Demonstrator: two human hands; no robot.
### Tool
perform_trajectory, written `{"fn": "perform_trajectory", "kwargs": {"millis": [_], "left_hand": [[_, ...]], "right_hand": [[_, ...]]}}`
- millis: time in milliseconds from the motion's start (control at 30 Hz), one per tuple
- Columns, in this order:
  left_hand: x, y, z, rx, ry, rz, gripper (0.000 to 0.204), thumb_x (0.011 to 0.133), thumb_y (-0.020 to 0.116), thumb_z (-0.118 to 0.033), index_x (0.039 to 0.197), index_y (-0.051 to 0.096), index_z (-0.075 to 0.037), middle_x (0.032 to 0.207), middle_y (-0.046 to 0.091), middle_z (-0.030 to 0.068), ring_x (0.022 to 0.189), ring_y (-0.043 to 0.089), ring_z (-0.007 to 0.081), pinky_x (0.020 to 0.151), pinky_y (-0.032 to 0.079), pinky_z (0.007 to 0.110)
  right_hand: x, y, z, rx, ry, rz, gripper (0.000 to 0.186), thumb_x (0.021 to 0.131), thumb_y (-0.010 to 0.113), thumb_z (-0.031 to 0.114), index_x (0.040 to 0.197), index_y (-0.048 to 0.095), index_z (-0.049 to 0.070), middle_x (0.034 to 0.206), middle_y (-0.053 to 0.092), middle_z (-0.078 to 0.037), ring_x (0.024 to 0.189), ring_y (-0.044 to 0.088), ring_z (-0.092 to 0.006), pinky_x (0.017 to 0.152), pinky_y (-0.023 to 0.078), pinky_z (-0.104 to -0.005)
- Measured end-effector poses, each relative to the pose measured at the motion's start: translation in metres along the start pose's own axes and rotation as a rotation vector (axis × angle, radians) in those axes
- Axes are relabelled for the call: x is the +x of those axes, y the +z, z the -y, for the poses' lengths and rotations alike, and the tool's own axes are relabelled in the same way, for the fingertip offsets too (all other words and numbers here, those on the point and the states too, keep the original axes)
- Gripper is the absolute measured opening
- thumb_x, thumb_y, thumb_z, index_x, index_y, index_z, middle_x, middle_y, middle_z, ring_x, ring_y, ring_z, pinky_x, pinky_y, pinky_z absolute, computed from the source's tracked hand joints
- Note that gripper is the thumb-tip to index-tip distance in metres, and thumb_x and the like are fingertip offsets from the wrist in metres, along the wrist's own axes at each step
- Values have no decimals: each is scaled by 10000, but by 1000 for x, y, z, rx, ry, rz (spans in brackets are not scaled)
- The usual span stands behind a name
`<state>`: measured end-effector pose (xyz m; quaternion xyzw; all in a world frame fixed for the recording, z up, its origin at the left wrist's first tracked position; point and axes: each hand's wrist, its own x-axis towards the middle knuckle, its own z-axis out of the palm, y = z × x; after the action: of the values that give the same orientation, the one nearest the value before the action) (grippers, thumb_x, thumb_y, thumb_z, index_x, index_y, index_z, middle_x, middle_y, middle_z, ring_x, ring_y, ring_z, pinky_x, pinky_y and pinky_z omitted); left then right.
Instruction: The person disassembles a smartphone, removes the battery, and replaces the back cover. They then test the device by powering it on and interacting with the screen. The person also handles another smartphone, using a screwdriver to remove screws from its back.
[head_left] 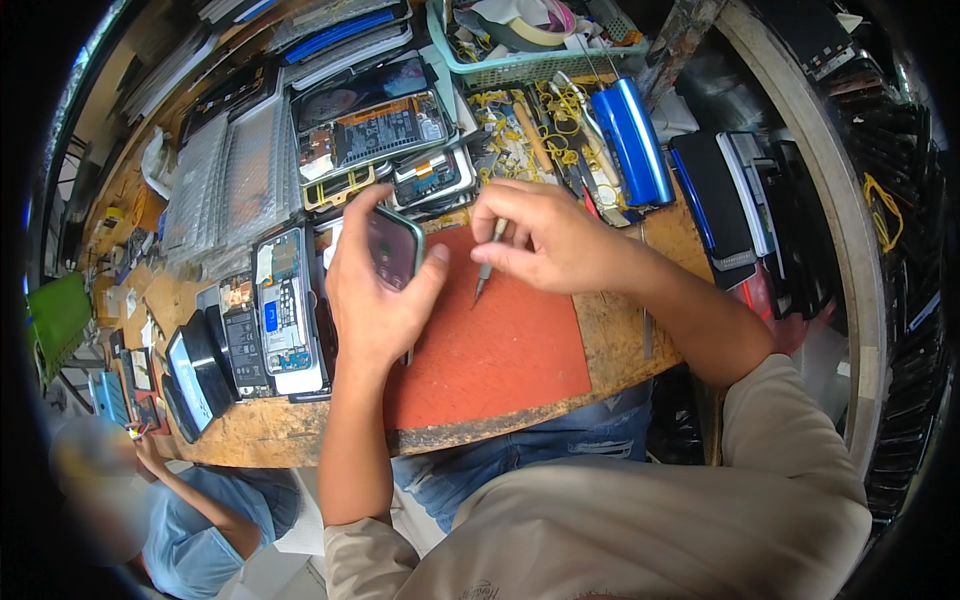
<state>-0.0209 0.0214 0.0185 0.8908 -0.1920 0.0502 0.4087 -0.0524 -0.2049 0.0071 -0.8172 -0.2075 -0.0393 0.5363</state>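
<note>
A smartphone [392,250] with a dark screen and a pale green frame is gripped in my left hand [375,300], tilted up on its edge over the left part of an orange-red mat [500,360]. My right hand [535,235] pinches a slim precision screwdriver [484,272], its thin tip pointing down above the mat. The tip is apart from the phone. Part of the phone's lower edge is hidden behind my left fingers and palm.
Opened phones [285,310] stand in a row left of the mat. Beyond it lie a large opened device [375,120], tools with yellow wires [530,130], a blue cylinder [632,140] and a green basket [530,68]. Another person [200,530] sits at lower left.
</note>
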Motion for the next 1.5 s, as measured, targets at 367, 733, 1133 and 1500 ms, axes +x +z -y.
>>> {"fn": "perform_trajectory", "kwargs": {"millis": [367, 733, 1133, 1500], "left_hand": [[-13, 10, -20, 176, 62, 312, 514, 688, 860, -383, 960, 555, -72, 801, 653, 135, 710, 666, 337, 636, 517, 432], [-15, 9, -22, -14, 12, 291, 490, 646, 915, -295, 908, 569, -67, 712, 598, 88, 654, 607, 231, 632, 503, 358], [-15, 11, -20, -37, 43, 288, 468, 640, 902, -274, 882, 566, -55, 747, 591, 78, 668, 584, 213, 649, 501, 349], [-17, 18, -21, 46, -33, 372, 460, 656, 894, -311, 897, 578, -79, 721, 620, 98, 653, 638, 266, 623, 516, 394]], "right_hand": [[2, 0, -13, 161, 98, -74, 271, 921, 660, -16, 1160, 543, 41, 954, 654, -80, 808, 642, -145, 721, 533, -324], [7, -33, -6, 476, 211, -184, 168, 1035, 631, 130, 1142, 584, 9, 864, 678, -47, 684, 667, -80, 604, 550, -203], [8, -29, -7, 530, 136, -126, 214, 1032, 625, 126, 1178, 602, -29, 984, 710, -116, 832, 707, -126, 716, 597, -245], [3, -49, -14, 425, 183, 73, 242, 1025, 618, 140, 1200, 695, -8, 1004, 715, -92, 791, 663, -97, 714, 566, -248]]}}
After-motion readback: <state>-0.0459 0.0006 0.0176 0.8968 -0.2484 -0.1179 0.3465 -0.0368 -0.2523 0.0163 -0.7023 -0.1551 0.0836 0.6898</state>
